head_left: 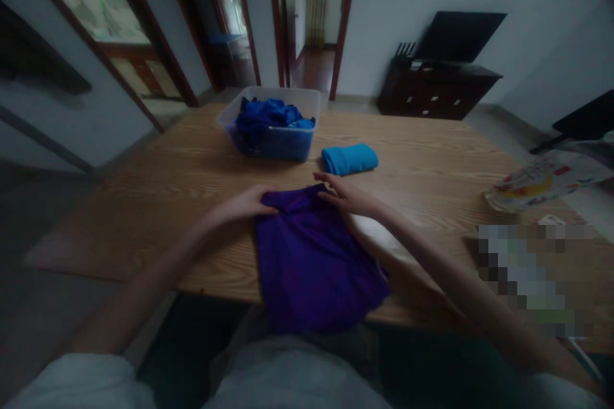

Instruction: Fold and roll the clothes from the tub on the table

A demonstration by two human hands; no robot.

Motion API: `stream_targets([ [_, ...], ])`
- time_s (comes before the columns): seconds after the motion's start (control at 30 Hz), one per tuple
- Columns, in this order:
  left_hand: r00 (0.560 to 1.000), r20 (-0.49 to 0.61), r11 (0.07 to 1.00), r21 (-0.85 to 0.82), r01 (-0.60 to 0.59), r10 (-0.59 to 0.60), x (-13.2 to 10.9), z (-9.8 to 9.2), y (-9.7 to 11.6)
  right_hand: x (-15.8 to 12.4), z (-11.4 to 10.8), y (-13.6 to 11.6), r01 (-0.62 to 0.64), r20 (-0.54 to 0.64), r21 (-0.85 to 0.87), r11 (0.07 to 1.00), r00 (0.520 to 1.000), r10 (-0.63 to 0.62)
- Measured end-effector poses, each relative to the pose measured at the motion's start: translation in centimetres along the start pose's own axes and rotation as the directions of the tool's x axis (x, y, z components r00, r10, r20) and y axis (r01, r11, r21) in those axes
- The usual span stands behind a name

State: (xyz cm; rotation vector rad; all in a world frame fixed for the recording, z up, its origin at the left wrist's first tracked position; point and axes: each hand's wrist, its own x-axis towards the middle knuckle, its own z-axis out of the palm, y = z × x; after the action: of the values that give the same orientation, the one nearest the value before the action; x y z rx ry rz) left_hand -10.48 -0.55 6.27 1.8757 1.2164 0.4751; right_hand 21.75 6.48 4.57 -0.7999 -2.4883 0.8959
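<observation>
A purple cloth [316, 262] lies spread on the wooden table, its lower part hanging over the near edge. My left hand [256, 200] grips its far left corner, thumb on top and fingers partly hidden. At the far right corner, my right hand [346, 195] has its fingers stretched and apart, with the thumb at the cloth. Just beyond my right hand sits a folded bright blue cloth [350, 159]. Behind and to the left, a clear plastic bin [283, 144] holds crumpled dark blue cloth [268, 116].
On the right of the wooden table [412, 160] lies a white printed plastic bag [547, 180]. A blurred-out item [527, 281] lies nearer on that side, with a cable by it. Beyond the table, a dark cabinet [436, 89] carries a black screen [460, 36].
</observation>
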Motion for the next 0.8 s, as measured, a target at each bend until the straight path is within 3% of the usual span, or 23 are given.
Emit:
stream_targets([
  [0.17,0.994,-0.028,0.987,0.124,-0.1,0.105,3.4,-2.4,0.8,2.3,-1.8,1.0,-0.061,0.149,-0.142,0.988,0.985,0.082],
  [0.3,0.994,-0.068,0.991,0.11,-0.077,0.085,2.8,-1.5,0.8,0.9,-3.5,1.2,-0.07,0.136,-0.17,0.983,0.986,0.093],
  [0.47,0.951,-0.285,0.983,0.17,-0.073,0.12,1.4,0.0,0.6,-0.1,-5.2,0.4,-0.071,0.018,-0.13,0.989,0.997,0.074],
  [0.63,0.902,-0.402,0.985,0.128,-0.112,0.155,3.8,-1.5,1.3,1.2,-6.1,1.0,-0.08,-0.14,-0.206,0.975,0.989,0.051],
  [0.73,0.878,-0.426,0.957,0.27,-0.11,0.22,5.4,-2.2,1.6,1.3,-6.2,1.0,-0.147,-0.342,-0.307,0.94,0.939,0.035],
  [0.8,0.872,-0.405,0.917,0.383,-0.113,0.277,5.1,-1.7,1.6,0.1,-5.7,0.1,-0.144,-0.387,-0.424,0.894,0.921,-0.035],
])
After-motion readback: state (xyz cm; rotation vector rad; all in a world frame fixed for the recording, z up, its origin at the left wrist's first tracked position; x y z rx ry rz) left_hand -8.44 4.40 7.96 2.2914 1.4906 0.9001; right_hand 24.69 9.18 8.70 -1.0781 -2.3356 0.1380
